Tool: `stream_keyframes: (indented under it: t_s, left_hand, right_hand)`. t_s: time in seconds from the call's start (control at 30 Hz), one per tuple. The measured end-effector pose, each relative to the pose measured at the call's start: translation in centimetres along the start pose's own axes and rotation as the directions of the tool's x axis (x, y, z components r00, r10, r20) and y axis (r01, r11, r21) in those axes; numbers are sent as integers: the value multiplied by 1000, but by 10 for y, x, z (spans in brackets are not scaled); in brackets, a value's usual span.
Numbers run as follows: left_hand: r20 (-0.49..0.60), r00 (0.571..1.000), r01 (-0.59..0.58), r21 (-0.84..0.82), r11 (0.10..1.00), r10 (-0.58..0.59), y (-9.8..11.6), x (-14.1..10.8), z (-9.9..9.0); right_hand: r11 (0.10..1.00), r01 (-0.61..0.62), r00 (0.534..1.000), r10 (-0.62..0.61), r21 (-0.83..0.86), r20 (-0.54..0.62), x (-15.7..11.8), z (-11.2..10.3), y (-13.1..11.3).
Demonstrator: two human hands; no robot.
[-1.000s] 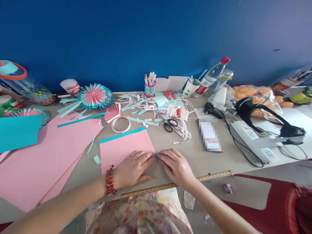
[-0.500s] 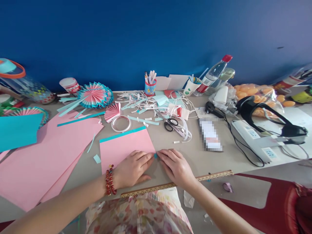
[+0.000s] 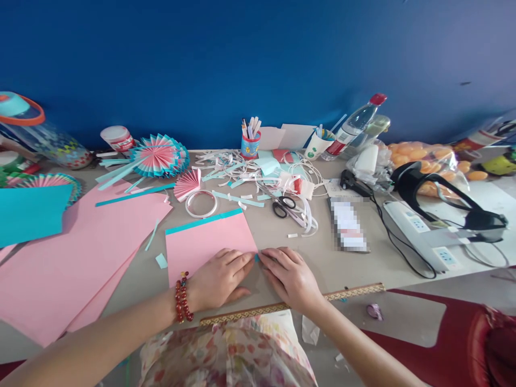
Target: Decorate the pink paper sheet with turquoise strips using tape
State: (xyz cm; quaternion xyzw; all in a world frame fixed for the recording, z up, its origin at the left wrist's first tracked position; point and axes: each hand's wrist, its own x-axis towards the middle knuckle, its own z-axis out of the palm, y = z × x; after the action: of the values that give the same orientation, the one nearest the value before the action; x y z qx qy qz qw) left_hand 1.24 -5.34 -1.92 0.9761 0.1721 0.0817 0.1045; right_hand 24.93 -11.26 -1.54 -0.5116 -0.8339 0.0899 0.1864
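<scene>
A pink sheet (image 3: 205, 242) with a blue strip (image 3: 209, 220) along its far edge lies in front of me. My left hand (image 3: 221, 277), with a red bead bracelet (image 3: 183, 298) at the wrist, rests on the sheet's near right part, fingers pressed together. Its fingertips and those of my right hand (image 3: 292, 277) meet at the sheet's right edge, where a small blue bit (image 3: 257, 257) shows between them. My right hand's fingers are also together, pressing down there. The paper beneath the fingers is mostly hidden.
Larger pink sheets (image 3: 80, 252) and a blue sheet (image 3: 34, 215) lie left. Beyond are a pleated rosette (image 3: 159, 156), a tape roll (image 3: 201, 204), scissors (image 3: 284, 207) and paper strips. A phone (image 3: 349, 224), power strip (image 3: 423, 234) and bottle (image 3: 355, 126) are right.
</scene>
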Motion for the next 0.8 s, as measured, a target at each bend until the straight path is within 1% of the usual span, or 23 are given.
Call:
stream_keyframes:
  t_s: [0.2, 0.53, 0.8]
  left_hand:
    - [-7, 1000, 7, 1, 1000, -7, 0, -1, 4]
    - [-14, 1000, 5, -11, 1000, -6, -1, 0, 1]
    - [15, 1000, 24, -40, 999, -23, 0, 1, 1]
  right_hand:
    - [998, 20, 1000, -21, -58, -7, 0, -1, -2]
    - [994, 23, 1000, -22, -107, 16, -3, 3, -2]
    - [979, 18, 1000, -15, -203, 16, 0, 1, -14]
